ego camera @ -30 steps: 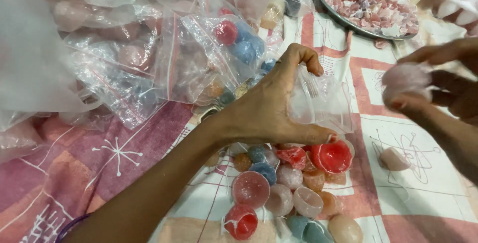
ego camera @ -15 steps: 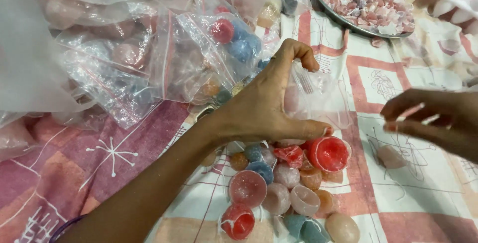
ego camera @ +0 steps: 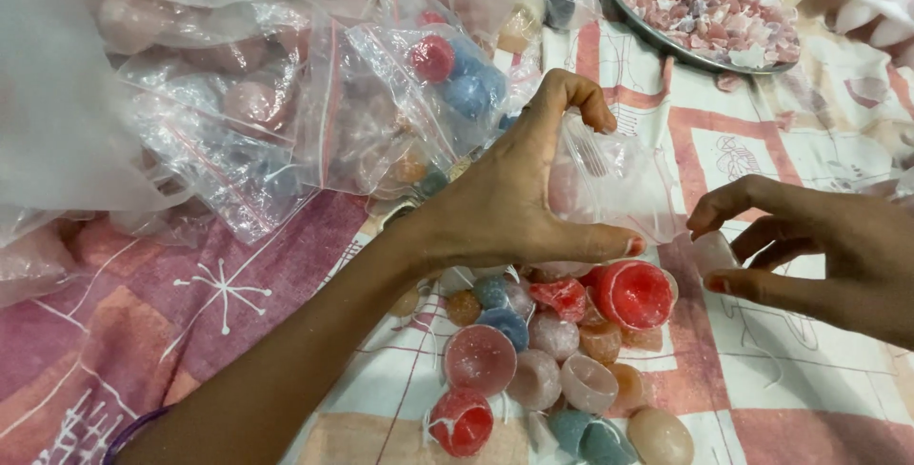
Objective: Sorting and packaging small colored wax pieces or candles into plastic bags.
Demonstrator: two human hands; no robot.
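My left hand (ego camera: 519, 200) holds a small clear plastic zip bag (ego camera: 619, 179) open by its mouth, thumb and fingers spread around the rim. My right hand (ego camera: 819, 251) is just right of the bag, fingers curled round a pale pink rounded piece (ego camera: 712, 254) near the bag's opening. Below the left hand lies a heap of coloured dome-shaped pieces (ego camera: 552, 356): red, pink, blue, orange and teal. A large red piece (ego camera: 633, 296) sits right under my left thumb.
Several filled clear zip bags (ego camera: 286, 113) with coloured pieces are piled at the upper left. A round metal tray of pink and white chips (ego camera: 709, 3) stands at the top right. A pink and white patterned cloth (ego camera: 781, 379) covers the surface.
My right hand came down and leftward from the right edge to the bag's mouth with the pale pink piece. The left hand kept the bag open in place.
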